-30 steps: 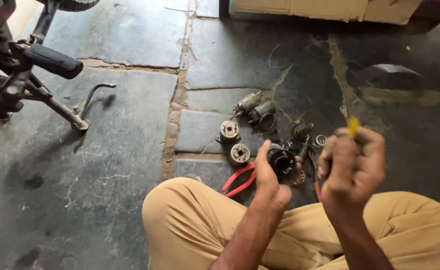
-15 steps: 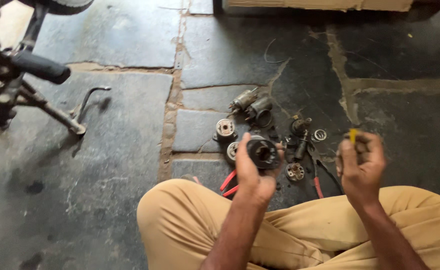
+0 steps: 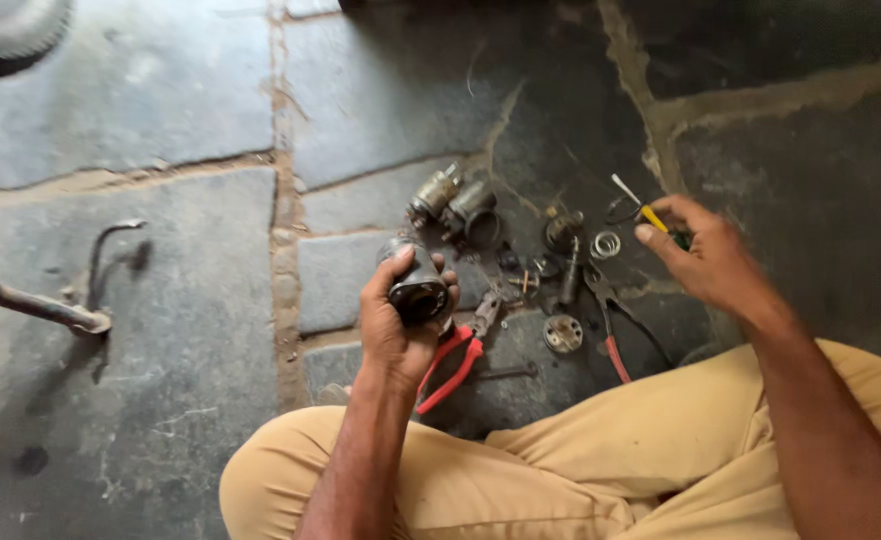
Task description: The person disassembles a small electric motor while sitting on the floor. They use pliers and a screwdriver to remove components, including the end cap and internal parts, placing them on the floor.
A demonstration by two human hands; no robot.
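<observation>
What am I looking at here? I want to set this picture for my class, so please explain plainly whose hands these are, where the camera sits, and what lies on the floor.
The camera is worn on a person's head and looks down at their own lap and hands; no machine is involved. The person sits cross-legged on a stone floor. Their left hand grips a dark cylindrical metal part. Their right hand pinches a small yellow-handled screwdriver. Between them lie red-handled pliers, a second pair of pliers, a round metal disc, a ring and two grey metal cylinders.

Stone floor (image 3: 161,110), scattered motor parts (image 3: 466,210)
</observation>
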